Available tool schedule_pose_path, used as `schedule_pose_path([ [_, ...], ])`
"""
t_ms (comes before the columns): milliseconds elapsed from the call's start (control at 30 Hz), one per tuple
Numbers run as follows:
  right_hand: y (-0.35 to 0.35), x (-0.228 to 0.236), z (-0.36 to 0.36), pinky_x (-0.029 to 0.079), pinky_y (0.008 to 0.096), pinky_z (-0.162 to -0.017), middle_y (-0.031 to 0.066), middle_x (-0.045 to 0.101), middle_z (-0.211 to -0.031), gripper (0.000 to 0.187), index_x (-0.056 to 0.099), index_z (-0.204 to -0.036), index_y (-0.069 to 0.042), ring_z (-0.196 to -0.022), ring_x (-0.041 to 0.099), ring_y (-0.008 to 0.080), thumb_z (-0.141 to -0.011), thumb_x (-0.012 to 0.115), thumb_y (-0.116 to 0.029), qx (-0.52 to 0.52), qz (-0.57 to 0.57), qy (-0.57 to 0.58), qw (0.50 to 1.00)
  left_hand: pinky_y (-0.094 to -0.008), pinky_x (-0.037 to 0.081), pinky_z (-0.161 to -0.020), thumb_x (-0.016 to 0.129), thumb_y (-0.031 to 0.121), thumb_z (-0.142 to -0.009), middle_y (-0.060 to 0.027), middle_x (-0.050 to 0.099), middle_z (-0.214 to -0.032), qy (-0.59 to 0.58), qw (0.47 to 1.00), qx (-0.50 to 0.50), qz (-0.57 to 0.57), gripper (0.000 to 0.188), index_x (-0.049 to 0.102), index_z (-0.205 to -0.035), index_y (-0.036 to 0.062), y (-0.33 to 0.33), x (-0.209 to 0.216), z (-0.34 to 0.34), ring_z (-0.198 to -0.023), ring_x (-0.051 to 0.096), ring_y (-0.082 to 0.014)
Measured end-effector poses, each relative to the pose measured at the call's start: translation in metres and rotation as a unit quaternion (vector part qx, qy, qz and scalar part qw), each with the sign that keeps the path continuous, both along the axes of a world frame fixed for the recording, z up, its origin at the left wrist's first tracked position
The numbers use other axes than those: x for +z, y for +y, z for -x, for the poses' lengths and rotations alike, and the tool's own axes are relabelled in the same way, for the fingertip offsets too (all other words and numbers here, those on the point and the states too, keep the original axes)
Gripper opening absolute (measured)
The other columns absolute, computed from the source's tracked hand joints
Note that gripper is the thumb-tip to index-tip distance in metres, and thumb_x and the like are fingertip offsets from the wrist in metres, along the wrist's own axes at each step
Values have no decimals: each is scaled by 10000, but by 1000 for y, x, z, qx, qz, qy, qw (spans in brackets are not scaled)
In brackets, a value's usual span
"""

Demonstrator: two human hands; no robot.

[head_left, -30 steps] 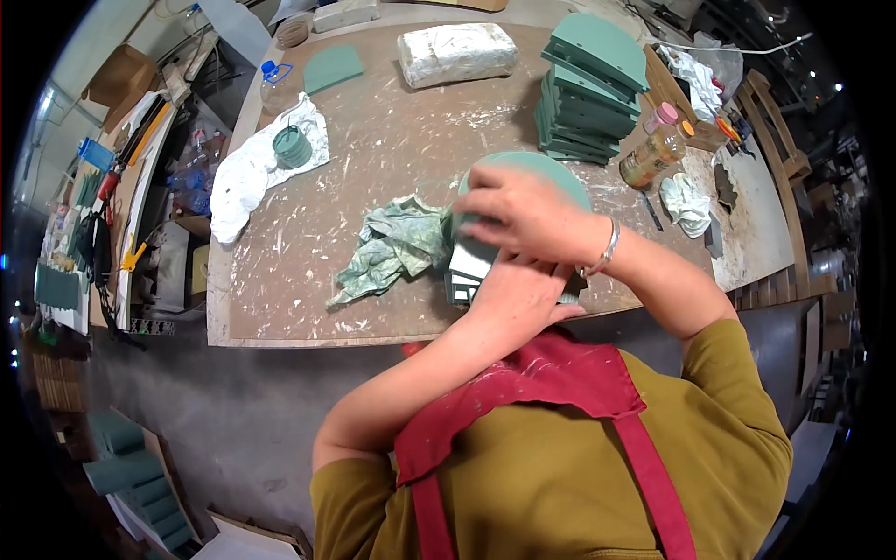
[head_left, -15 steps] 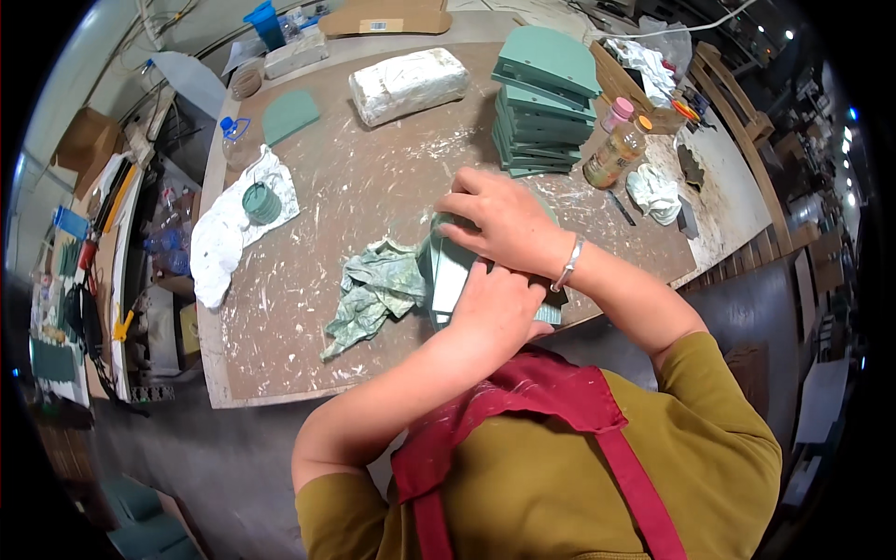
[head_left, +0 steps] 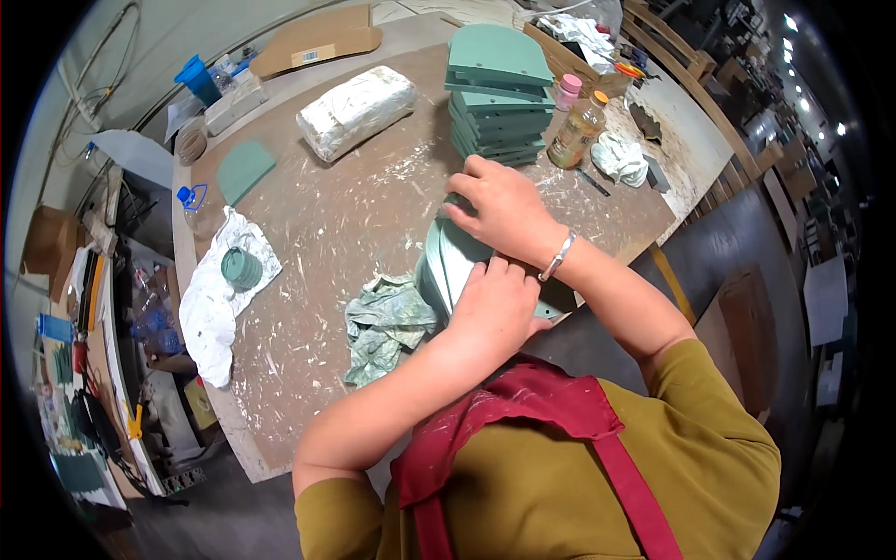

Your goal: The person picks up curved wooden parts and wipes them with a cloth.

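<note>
The left hand (head_left: 495,303) lies open on a round-edged green-and-white panel (head_left: 455,254) at the worktop's (head_left: 308,299) near edge. The right hand (head_left: 504,210) arches over its far end, fingers curled; I cannot tell if it grips. A crumpled green cloth (head_left: 385,322) lies left.

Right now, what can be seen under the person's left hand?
Beside the fingers of the left hand, a white surface shows, with a curved green edge to its left. What lies directly under the palm and fingers is covered, so I cannot tell.
</note>
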State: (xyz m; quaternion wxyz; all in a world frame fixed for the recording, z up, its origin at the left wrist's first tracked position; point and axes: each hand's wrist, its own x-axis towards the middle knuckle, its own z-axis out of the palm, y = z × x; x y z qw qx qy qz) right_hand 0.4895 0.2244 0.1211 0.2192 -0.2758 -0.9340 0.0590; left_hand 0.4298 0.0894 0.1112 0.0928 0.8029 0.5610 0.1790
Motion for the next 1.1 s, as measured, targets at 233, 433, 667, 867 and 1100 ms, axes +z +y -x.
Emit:
schedule_pose_path([
  [233, 8, -3, -28, 507, 431, -736, 105, 588, -885, 233, 653, -952, -71, -864, 625, 316, -845, 700, -273, -154, -15, 7, 988, -399, 513, -852, 788, 410, -753, -182, 571, -1195, 35, 999, -3, -33, 595, 623, -1129, -22, 4, -2, 0, -1150, 545, -339],
  [433, -13, 1, -58, 494, 447, -716, 122, 604, -890, 242, 633, -936, -58, -837, 627, 342, -856, 677, -282, -284, 63, 40, 956, -412, 529, -871, 786, 437, -753, -239, 558, -1293, 25, 998, -25, -50, 688, 591, -1179, -66, 8, -2, 3, -1166, 561, -375],
  [667, -58, 3, -95, 485, 457, -688, 140, 594, -842, 236, 630, -902, -41, -793, 611, 360, -851, 680, -266, -328, 45, 39, 943, -416, 548, -884, 702, 306, -867, -216, 565, -1323, 36, 997, -48, -43, 514, 578, -1229, -37, 16, -3, 9, -1139, 582, -361],
  [867, -105, 0, -124, 467, 416, -644, 134, 551, -801, 231, 603, -880, -34, -739, 583, 339, -862, 680, -251, -319, 64, 58, 944, -421, 552, -886, 690, 252, -877, -180, 558, -1344, 71, 996, -52, -15, 459, 569, -1242, 2, 17, 4, 10, -1182, 568, -337],
  [1100, -142, 15, -179, 471, 340, -664, 97, 572, -859, 218, 640, -984, -26, -747, 591, 229, -897, 671, -224, -273, 265, 177, 908, -432, 506, -956, 710, 221, -857, -123, 565, -1365, 47, 988, -148, -9, 447, 611, -1283, 129, 38, 12, 38, -1152, 561, -361],
])
